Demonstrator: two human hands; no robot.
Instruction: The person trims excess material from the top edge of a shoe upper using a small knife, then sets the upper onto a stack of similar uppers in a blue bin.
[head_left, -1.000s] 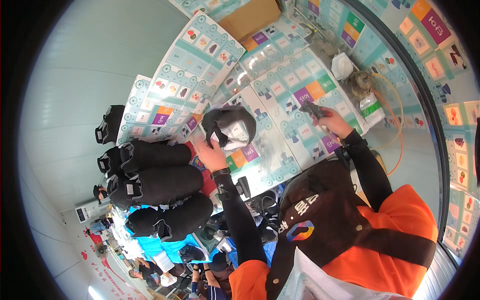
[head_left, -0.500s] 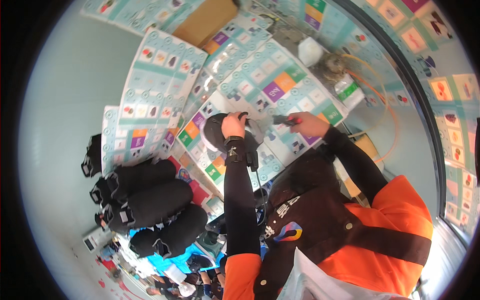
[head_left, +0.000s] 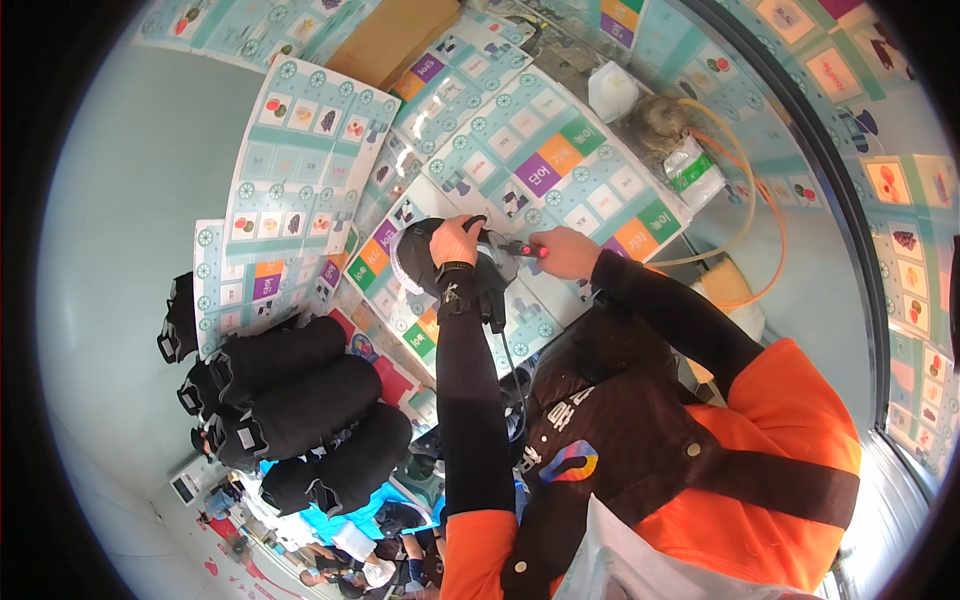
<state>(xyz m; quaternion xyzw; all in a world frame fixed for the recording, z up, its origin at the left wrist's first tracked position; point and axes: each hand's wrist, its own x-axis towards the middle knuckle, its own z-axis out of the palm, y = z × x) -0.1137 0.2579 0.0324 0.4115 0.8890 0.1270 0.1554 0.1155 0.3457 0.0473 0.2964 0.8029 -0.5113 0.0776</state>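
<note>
The right hand [head_left: 567, 252] clasped a small dark tool with red parts [head_left: 525, 250], its tip close to a rounded black fabric cap [head_left: 413, 248] gripped in the curled left hand [head_left: 455, 244] over a pastel-patterned tabletop [head_left: 520, 125]; contact between tool and cap was unclear. Beyond lay a brown cardboard piece [head_left: 392, 42].

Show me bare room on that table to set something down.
Widest free patch: the printed tabletop beyond the right hand, up to the white-and-green packet. A smaller one lies between the black cap and the brown apron. Crowded: the left, with stacked black caps and leaning boards; the right edge, with packet and hoses.
</note>
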